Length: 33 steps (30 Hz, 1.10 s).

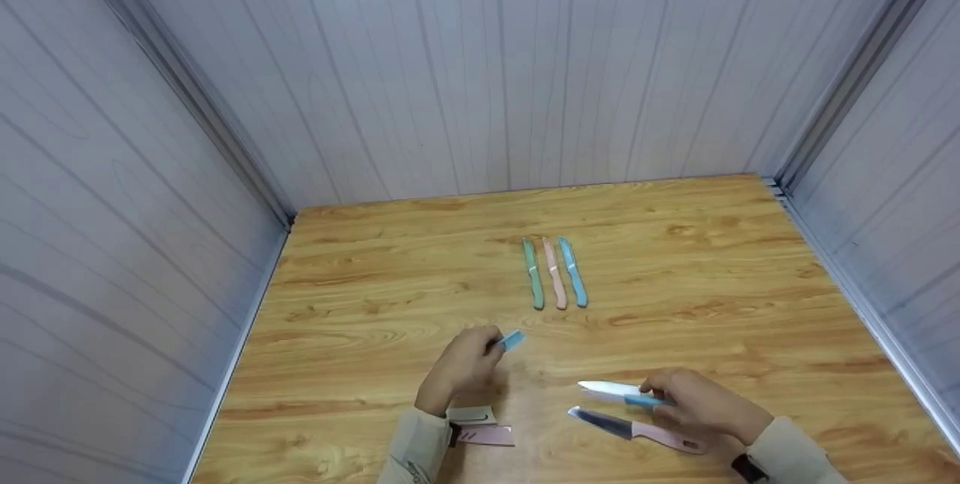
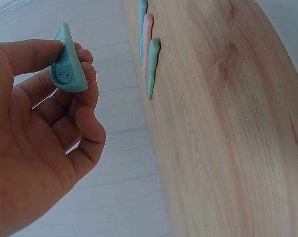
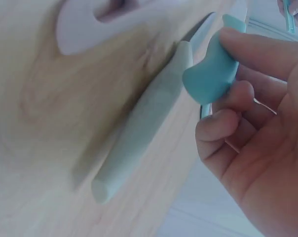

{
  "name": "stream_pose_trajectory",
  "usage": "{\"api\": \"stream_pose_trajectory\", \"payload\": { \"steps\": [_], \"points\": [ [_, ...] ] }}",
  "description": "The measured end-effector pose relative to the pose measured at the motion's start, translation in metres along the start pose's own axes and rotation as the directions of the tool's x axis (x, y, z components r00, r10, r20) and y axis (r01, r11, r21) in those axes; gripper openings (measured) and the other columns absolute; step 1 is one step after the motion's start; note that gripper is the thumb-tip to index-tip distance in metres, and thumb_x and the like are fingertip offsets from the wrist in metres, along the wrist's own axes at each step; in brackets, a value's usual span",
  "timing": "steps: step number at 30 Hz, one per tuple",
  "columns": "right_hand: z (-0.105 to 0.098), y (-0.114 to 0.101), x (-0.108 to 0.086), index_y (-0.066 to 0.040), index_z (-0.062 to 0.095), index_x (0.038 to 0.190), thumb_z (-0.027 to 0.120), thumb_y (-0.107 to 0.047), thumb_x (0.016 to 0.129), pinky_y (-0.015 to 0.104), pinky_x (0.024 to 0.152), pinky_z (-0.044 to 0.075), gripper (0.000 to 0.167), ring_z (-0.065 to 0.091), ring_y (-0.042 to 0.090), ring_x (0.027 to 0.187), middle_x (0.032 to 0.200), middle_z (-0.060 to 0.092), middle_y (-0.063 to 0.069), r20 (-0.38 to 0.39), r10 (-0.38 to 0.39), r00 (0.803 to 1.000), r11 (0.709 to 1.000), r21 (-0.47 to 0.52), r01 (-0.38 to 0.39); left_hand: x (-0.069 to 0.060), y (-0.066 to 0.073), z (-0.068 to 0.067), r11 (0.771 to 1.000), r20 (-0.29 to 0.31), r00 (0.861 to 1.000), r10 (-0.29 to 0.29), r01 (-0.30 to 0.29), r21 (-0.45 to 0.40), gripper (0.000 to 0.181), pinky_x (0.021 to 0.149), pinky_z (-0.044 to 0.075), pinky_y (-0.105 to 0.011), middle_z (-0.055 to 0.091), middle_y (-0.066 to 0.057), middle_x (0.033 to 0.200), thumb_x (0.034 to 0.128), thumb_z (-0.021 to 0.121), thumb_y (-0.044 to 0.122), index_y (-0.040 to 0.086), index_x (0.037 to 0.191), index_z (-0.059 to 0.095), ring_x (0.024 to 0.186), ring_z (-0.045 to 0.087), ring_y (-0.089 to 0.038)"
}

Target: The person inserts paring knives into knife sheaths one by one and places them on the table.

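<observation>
My left hand (image 1: 461, 368) pinches a short blue cover (image 1: 512, 340) between thumb and fingers, as the left wrist view also shows. My right hand (image 1: 697, 401) grips the blue handle (image 3: 210, 74) of a knife whose bright blade (image 1: 606, 389) points left. Just below it, a knife with a pink handle (image 1: 666, 437) lies on the table. In the right wrist view, a pale green handle (image 3: 144, 118) lies beside my right hand; I cannot tell it apart in the head view. A pale cover (image 1: 471, 415) and a pink cover (image 1: 491, 435) lie near my left wrist.
Three slim closed knives, green (image 1: 534, 274), pink (image 1: 555, 274) and blue (image 1: 573, 272), lie side by side farther back on the wooden table (image 1: 360, 274). Pale panel walls (image 1: 465, 71) stand behind the table and along both sides.
</observation>
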State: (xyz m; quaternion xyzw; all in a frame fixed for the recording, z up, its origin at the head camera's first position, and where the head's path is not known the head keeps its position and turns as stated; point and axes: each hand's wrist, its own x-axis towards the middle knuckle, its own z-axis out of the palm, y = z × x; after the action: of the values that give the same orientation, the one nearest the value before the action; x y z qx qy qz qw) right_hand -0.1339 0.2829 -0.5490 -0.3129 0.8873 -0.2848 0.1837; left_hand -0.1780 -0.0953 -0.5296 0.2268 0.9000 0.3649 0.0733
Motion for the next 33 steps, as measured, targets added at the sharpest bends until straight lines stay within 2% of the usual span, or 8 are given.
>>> {"api": "stream_pose_trajectory", "payload": {
  "steps": [6, 11, 14, 19, 24, 27, 30, 33],
  "points": [
    [-0.007, -0.003, 0.006, -0.013, 0.065, 0.101, 0.060, -0.017, 0.093, 0.026, 0.062, 0.043, 0.010, 0.050, 0.004, 0.073, 0.089, 0.056, -0.011, -0.009, 0.074, 0.997, 0.997, 0.010, -0.074, 0.001, 0.002, 0.000, 1.000, 0.003, 1.000, 0.003, -0.003, 0.027, 0.015, 0.053, 0.035, -0.023, 0.048, 0.007, 0.069, 0.0970, 0.050, 0.013, 0.011, 0.086, 0.060, 0.056, 0.040, -0.007],
    [-0.011, -0.007, 0.014, -0.010, 0.061, 0.100, 0.053, -0.015, 0.097, 0.030, 0.065, 0.045, 0.010, 0.052, 0.008, 0.078, 0.090, 0.055, -0.008, -0.125, 0.060, 0.990, 0.997, -0.030, -0.064, 0.002, 0.007, -0.001, 1.000, 0.013, 1.000, -0.005, 0.005, -0.004, 0.015, 0.052, 0.035, -0.022, 0.049, 0.007, 0.069, 0.0981, 0.049, 0.014, 0.011, 0.089, 0.061, 0.055, 0.040, -0.006],
    [-0.013, -0.010, 0.019, -0.008, 0.059, 0.099, 0.047, -0.012, 0.098, 0.029, 0.061, 0.042, 0.012, 0.048, 0.009, 0.070, 0.084, 0.052, -0.006, -0.161, 0.101, 0.982, 0.995, -0.007, -0.103, 0.003, 0.010, 0.000, 1.000, 0.017, 1.000, -0.006, 0.006, -0.024, 0.016, 0.051, 0.034, -0.022, 0.048, 0.007, 0.067, 0.0993, 0.048, 0.015, 0.011, 0.090, 0.060, 0.052, 0.039, -0.006],
    [-0.017, -0.015, 0.028, -0.006, 0.055, 0.098, 0.041, -0.010, 0.098, 0.024, 0.049, 0.033, 0.014, 0.036, 0.008, 0.052, 0.066, 0.045, -0.004, -0.154, 0.197, 0.968, 0.979, 0.079, -0.187, 0.005, 0.014, 0.000, 1.000, 0.014, 1.000, 0.007, -0.007, -0.029, 0.017, 0.049, 0.033, -0.022, 0.046, 0.006, 0.066, 0.1001, 0.044, 0.015, 0.010, 0.090, 0.056, 0.050, 0.037, -0.006],
    [-0.023, -0.021, 0.038, -0.008, 0.057, 0.095, 0.043, -0.009, 0.096, 0.023, 0.046, 0.031, 0.014, 0.033, 0.007, 0.048, 0.061, 0.042, -0.005, -0.193, 0.213, 0.958, 0.976, 0.089, -0.199, 0.009, 0.019, 0.001, 1.000, 0.023, 1.000, -0.005, 0.005, -0.020, 0.016, 0.049, 0.032, -0.022, 0.046, 0.006, 0.066, 0.1000, 0.042, 0.015, 0.012, 0.091, 0.054, 0.050, 0.037, -0.007],
    [-0.027, -0.025, 0.042, -0.011, 0.057, 0.091, 0.045, -0.017, 0.099, 0.024, 0.047, 0.032, 0.015, 0.035, 0.007, 0.049, 0.060, 0.042, -0.006, -0.221, 0.201, 0.954, 0.979, 0.068, -0.190, 0.012, 0.022, 0.001, 1.000, 0.026, 1.000, -0.009, 0.009, -0.006, 0.015, 0.049, 0.032, -0.022, 0.045, 0.006, 0.066, 0.0999, 0.042, 0.015, 0.012, 0.091, 0.054, 0.051, 0.037, -0.007],
    [-0.031, -0.029, 0.046, -0.012, 0.058, 0.091, 0.046, -0.036, 0.100, 0.025, 0.048, 0.032, 0.028, 0.037, 0.008, 0.050, 0.061, 0.044, -0.005, -0.238, 0.193, 0.952, 0.981, 0.063, -0.184, 0.013, 0.025, 0.001, 1.000, 0.028, 0.999, -0.016, 0.016, -0.002, 0.016, 0.049, 0.032, -0.022, 0.045, 0.006, 0.066, 0.0998, 0.041, 0.015, 0.011, 0.093, 0.054, 0.050, 0.036, -0.007],
    [-0.035, -0.032, 0.050, -0.013, 0.061, 0.093, 0.046, -0.050, 0.096, 0.026, 0.049, 0.034, 0.040, 0.040, 0.009, 0.052, 0.064, 0.048, -0.005, -0.264, 0.184, 0.947, 0.983, 0.078, -0.169, 0.016, 0.028, 0.002, 1.000, 0.031, 0.999, -0.018, 0.019, -0.012, 0.018, 0.049, 0.032, -0.023, 0.045, 0.006, 0.066, 0.0997, 0.040, 0.016, 0.008, 0.096, 0.056, 0.050, 0.036, -0.007]
  ]
}}
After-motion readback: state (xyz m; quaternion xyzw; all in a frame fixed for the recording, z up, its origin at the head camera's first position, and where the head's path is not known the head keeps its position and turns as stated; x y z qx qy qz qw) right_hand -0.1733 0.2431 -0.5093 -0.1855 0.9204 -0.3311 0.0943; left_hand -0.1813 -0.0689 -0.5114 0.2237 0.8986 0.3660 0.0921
